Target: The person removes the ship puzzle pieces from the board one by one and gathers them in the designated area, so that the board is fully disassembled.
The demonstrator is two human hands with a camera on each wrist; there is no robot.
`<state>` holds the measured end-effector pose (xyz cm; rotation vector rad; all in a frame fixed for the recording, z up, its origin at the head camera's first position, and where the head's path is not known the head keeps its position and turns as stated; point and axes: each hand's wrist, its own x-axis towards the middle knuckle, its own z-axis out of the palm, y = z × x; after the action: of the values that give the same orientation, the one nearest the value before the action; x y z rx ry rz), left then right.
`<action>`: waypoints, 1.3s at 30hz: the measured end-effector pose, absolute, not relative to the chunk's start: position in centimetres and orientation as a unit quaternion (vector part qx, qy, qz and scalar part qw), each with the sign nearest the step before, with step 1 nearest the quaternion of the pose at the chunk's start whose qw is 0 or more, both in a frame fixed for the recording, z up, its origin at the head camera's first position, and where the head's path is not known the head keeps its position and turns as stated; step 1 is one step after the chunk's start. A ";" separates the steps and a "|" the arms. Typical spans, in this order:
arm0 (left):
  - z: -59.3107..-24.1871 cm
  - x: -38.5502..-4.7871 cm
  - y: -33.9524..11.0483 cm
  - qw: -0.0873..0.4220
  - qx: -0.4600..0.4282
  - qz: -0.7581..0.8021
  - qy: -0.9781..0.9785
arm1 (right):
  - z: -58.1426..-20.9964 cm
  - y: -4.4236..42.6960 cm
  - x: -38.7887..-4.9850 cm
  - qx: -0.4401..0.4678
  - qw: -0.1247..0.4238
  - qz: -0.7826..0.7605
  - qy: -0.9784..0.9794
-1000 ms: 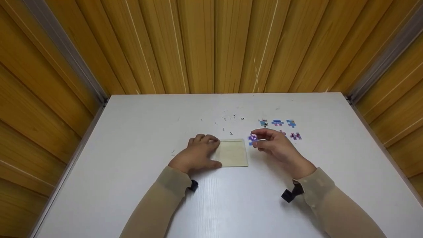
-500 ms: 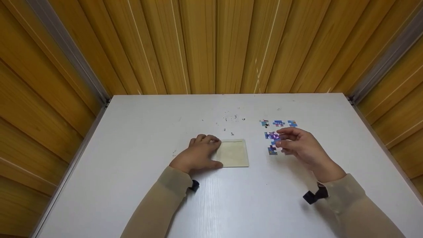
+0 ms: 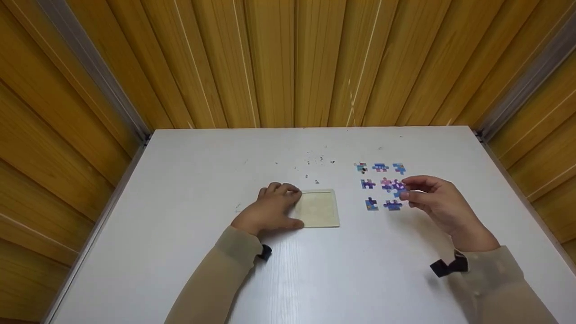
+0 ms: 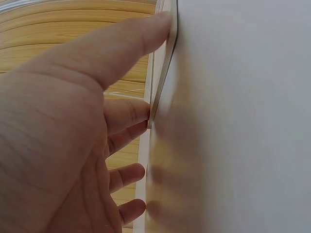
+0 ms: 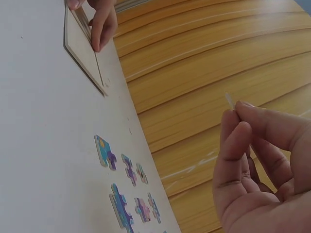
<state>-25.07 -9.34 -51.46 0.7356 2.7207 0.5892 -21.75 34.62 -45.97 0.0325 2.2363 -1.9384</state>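
Note:
A shallow square puzzle tray (image 3: 318, 209), pale inside, lies flat on the white table. My left hand (image 3: 267, 209) holds its left side, thumb at the near corner and index finger at the far one. The left wrist view shows the thumb against the edge of the tray (image 4: 165, 73). Further right, my right hand (image 3: 438, 204) pinches a purple and blue puzzle piece (image 3: 398, 188) between thumb and fingertips. In the right wrist view that puzzle piece (image 5: 229, 99) is seen nearly edge-on, raised off the table. From the head it overlaps a pink and purple piece (image 3: 385, 183).
Loose puzzle pieces lie apart in rough rows right of the tray, among them a far-right one (image 3: 399, 168) and a near one (image 3: 393, 205). Small dark specks (image 3: 317, 182) dot the table (image 3: 324, 270) beyond the tray. Wooden-slat walls (image 3: 270, 63) surround the table.
My right hand has carried the pinched puzzle piece rightward, from beside the tray to over the loose pieces. The left hand and the tray have stayed put.

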 end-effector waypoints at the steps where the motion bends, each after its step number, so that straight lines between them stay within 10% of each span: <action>1: -51.4 -25.1 -9.4 0.131 0.252 0.202 0.937 | -46.0 34.9 -21.8 0.014 0.092 -0.651 0.754; 39: -51.3 -25.0 -9.2 0.134 0.246 0.203 0.938 | -48.9 40.1 -23.9 0.071 0.147 -0.435 0.886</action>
<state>-24.99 -9.25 -51.28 0.7129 2.7188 0.5895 -23.92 40.15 -48.89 0.2052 2.5482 -1.2514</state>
